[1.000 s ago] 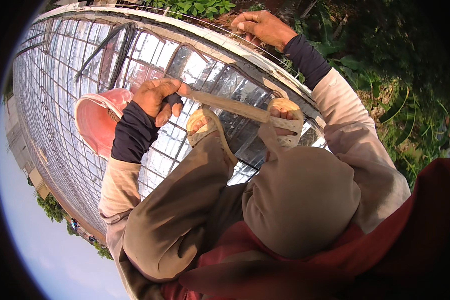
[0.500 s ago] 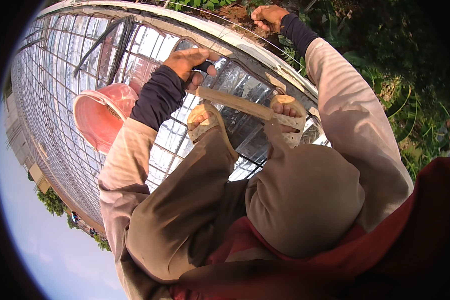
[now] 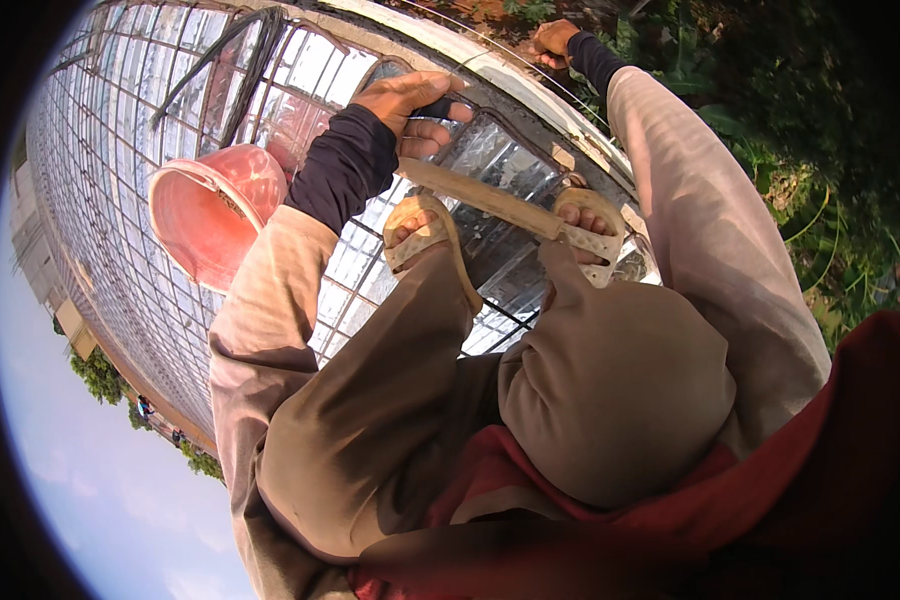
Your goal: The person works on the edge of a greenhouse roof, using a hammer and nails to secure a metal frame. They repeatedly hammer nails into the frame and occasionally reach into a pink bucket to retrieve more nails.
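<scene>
My left hand reaches over a steel bar grid with its fingers apart. Something black shows across its palm; whether it is a cuff strap or a separate piece cannot be told. Just below those fingers, a wooden strip slants between my sandalled feet. Out past the pale concrete edge, my right hand has its fingers curled in, and what they hold, if anything, is hidden. A thin white line runs close to that hand.
A pink bucket lies tipped on the grid at left, beside a bundle of dark wires. Shiny sheeting lies under the bars. Green plants grow beyond the edge at right. Distant people stand at far left.
My left hand has moved slightly up and right, and its fingers have spread wider. The right hand is a little lower in the picture, its fingers still curled. The whole view has shifted slightly.
</scene>
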